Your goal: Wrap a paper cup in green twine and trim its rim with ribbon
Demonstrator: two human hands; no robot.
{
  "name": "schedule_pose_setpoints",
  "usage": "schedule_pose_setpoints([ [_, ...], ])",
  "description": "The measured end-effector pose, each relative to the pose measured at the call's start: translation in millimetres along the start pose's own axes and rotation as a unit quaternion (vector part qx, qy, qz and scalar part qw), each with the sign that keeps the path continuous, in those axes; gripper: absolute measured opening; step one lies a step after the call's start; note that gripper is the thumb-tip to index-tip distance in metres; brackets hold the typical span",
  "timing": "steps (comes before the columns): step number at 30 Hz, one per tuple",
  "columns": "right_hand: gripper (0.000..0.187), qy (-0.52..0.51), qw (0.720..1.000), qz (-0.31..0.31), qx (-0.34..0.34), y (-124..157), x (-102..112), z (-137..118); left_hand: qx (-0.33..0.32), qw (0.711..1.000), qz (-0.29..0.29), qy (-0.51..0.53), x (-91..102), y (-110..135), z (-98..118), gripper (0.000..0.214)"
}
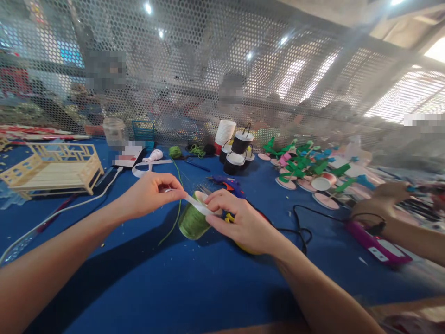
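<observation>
My left hand (150, 192) pinches one end of a narrow white strip (194, 204) above the blue table (146, 283). My right hand (239, 222) holds a small cup wrapped in green yarn (192, 221), tilted on its side, and its thumb presses the strip's other end against the cup's rim. A green yarn strand (178, 199) trails from the cup back to a green yarn ball (175, 151). A blue glue gun (227, 183) lies just behind my right hand.
A wooden stick bench (52, 169) stands at left, with a white cable (62, 208) beside it. Black-and-white cups (238, 153) and green and pink paper flowers (302, 167) sit at the back. Another person's hand (389, 195) and a pink glue gun (375, 241) are at right. A mesh screen (222, 69) runs behind.
</observation>
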State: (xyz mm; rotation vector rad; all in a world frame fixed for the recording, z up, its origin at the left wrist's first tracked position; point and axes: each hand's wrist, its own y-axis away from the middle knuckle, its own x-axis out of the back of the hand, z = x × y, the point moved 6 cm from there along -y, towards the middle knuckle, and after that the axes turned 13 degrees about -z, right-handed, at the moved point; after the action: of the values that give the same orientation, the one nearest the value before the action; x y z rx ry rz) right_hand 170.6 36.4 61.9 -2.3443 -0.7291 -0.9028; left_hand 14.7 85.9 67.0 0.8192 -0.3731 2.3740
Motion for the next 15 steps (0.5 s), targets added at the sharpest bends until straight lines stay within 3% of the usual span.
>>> schedule_pose_setpoints([
  [15, 0.008, -0.056, 0.995, -0.075, 0.029, 1.0, -4.6, -10.9, 0.01, 0.998, -0.049, 0.049, -7.9, -2.3, -2.4, 0.021],
])
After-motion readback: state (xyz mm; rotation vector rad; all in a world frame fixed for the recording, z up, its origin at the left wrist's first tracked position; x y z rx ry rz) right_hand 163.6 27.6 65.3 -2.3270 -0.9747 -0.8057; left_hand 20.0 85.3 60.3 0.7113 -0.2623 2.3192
